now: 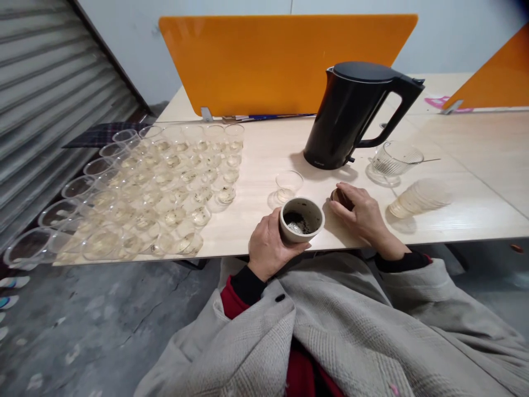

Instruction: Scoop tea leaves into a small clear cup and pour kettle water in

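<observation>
My left hand (270, 245) is wrapped round a pale ceramic cup (303, 220), tilted so its mouth faces me. Dark, loose bits lie in the bottom of the cup. On the right, my right hand (361, 215) has its fingers closed over a small brown, rounded thing (342, 198) low at the tabletop; its kind is mostly hidden. A clear plastic cup (289, 184) stands just behind the ceramic cup. To the left are rows of clear plastic cups (165, 187), with small dark bits showing in the bottoms of several.
A black electric kettle (347, 116) stands behind my right hand. Right of it are a ribbed glass bowl (394, 160) with a thin stick and a stack of plastic cups (419, 198) on its side. An orange divider (285, 66) rises behind the pale table (264, 143).
</observation>
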`<control>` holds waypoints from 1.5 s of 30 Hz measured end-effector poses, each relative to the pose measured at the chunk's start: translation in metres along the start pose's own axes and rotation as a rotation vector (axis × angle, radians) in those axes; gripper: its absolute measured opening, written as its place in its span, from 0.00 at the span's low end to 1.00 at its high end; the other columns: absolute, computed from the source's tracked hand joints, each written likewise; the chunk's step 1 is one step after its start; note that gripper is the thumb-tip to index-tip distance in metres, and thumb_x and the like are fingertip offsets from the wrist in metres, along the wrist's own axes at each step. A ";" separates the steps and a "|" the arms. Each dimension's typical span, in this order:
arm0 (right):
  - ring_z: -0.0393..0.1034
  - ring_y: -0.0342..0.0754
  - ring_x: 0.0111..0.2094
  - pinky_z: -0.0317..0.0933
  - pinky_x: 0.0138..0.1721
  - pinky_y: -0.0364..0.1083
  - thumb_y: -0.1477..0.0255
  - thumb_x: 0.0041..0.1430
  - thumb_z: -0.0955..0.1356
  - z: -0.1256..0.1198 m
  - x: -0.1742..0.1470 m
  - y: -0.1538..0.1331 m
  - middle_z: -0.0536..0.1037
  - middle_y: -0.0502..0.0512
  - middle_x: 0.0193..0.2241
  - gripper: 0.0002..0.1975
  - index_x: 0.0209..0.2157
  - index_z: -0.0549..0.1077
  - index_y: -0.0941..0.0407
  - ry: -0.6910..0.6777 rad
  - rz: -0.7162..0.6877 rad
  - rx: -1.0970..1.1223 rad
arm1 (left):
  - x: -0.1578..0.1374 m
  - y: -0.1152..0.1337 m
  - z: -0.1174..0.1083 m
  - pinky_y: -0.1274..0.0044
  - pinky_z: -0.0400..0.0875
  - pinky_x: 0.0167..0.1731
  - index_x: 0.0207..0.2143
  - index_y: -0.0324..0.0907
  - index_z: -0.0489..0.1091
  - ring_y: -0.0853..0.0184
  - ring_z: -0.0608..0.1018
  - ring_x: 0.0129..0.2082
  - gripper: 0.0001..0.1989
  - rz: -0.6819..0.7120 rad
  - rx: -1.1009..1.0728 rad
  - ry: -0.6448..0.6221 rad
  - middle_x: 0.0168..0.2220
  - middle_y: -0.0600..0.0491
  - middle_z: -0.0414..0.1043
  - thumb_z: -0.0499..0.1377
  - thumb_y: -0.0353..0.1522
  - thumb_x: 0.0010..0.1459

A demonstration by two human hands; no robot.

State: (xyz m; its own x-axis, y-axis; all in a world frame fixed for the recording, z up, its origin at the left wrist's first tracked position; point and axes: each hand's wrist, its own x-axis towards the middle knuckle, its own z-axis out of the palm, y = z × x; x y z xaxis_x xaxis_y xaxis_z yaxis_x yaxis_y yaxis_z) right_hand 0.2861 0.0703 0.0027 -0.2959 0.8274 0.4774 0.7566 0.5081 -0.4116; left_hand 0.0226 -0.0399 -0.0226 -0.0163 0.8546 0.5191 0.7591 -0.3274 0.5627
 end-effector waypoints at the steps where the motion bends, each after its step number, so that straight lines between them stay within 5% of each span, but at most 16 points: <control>1: 0.77 0.66 0.54 0.71 0.57 0.69 0.58 0.67 0.69 -0.006 0.001 -0.007 0.82 0.66 0.55 0.25 0.61 0.78 0.53 0.006 0.022 0.036 | 0.000 0.000 0.000 0.61 0.82 0.49 0.65 0.44 0.61 0.51 0.84 0.49 0.49 0.001 -0.003 0.000 0.52 0.43 0.80 0.75 0.56 0.51; 7: 0.74 0.65 0.62 0.69 0.63 0.66 0.57 0.69 0.69 -0.038 0.012 -0.082 0.78 0.60 0.62 0.28 0.67 0.74 0.48 -0.068 -0.216 0.226 | 0.000 -0.004 0.001 0.61 0.82 0.48 0.65 0.43 0.61 0.50 0.85 0.49 0.50 0.026 -0.001 -0.003 0.53 0.41 0.81 0.73 0.59 0.51; 13: 0.68 0.65 0.65 0.67 0.64 0.70 0.58 0.69 0.70 -0.010 0.021 -0.123 0.75 0.66 0.65 0.29 0.67 0.73 0.54 -0.181 -0.453 0.180 | 0.000 -0.005 0.007 0.61 0.81 0.48 0.65 0.39 0.62 0.50 0.85 0.47 0.43 0.067 0.097 0.035 0.50 0.39 0.80 0.68 0.57 0.59; 22: 0.64 0.66 0.67 0.62 0.68 0.70 0.60 0.71 0.67 0.005 0.015 -0.125 0.72 0.69 0.67 0.30 0.69 0.69 0.58 -0.231 -0.496 0.050 | -0.002 -0.010 0.010 0.61 0.81 0.46 0.65 0.36 0.63 0.50 0.83 0.44 0.38 0.117 0.130 0.057 0.47 0.39 0.79 0.66 0.50 0.63; 28: 0.59 0.68 0.71 0.61 0.69 0.70 0.49 0.69 0.69 0.009 0.006 -0.122 0.66 0.71 0.71 0.39 0.71 0.66 0.59 -0.183 -0.477 0.044 | -0.003 -0.010 0.005 0.63 0.81 0.45 0.68 0.41 0.60 0.52 0.83 0.45 0.38 0.114 0.085 0.050 0.48 0.42 0.79 0.67 0.48 0.63; 32: 0.58 0.71 0.71 0.64 0.65 0.74 0.51 0.64 0.74 0.011 -0.011 -0.121 0.61 0.72 0.73 0.45 0.75 0.60 0.53 -0.059 -0.345 0.103 | -0.003 -0.009 0.000 0.61 0.82 0.48 0.68 0.39 0.60 0.50 0.83 0.48 0.40 0.080 0.018 0.010 0.52 0.39 0.79 0.67 0.48 0.62; 36: 0.66 0.72 0.66 0.67 0.63 0.76 0.57 0.61 0.77 0.014 -0.024 -0.116 0.66 0.67 0.69 0.45 0.75 0.59 0.45 -0.026 -0.230 0.154 | -0.004 -0.009 0.000 0.60 0.81 0.50 0.68 0.39 0.60 0.50 0.83 0.50 0.40 0.092 -0.010 -0.006 0.54 0.39 0.80 0.69 0.47 0.60; 41: 0.70 0.69 0.64 0.70 0.62 0.72 0.56 0.62 0.76 -0.006 -0.016 -0.102 0.71 0.64 0.64 0.39 0.72 0.65 0.43 0.021 -0.203 0.194 | -0.003 -0.007 -0.002 0.57 0.81 0.53 0.69 0.43 0.61 0.48 0.83 0.53 0.50 0.125 -0.058 -0.025 0.57 0.39 0.80 0.71 0.58 0.55; 45: 0.69 0.69 0.64 0.68 0.64 0.72 0.55 0.63 0.75 -0.041 0.020 -0.088 0.73 0.62 0.63 0.35 0.69 0.69 0.43 0.129 -0.177 0.069 | -0.002 -0.006 -0.004 0.55 0.79 0.56 0.70 0.44 0.62 0.47 0.82 0.56 0.50 0.138 -0.095 -0.044 0.59 0.39 0.79 0.69 0.61 0.55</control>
State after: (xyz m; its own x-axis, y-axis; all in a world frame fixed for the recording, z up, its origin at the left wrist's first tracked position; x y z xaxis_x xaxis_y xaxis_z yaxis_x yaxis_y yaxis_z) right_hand 0.2373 0.0326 0.0807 -0.3399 0.6887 0.6404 0.6568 0.6612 -0.3624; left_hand 0.0153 -0.0415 -0.0241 0.1145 0.8149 0.5682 0.6870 -0.4780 0.5473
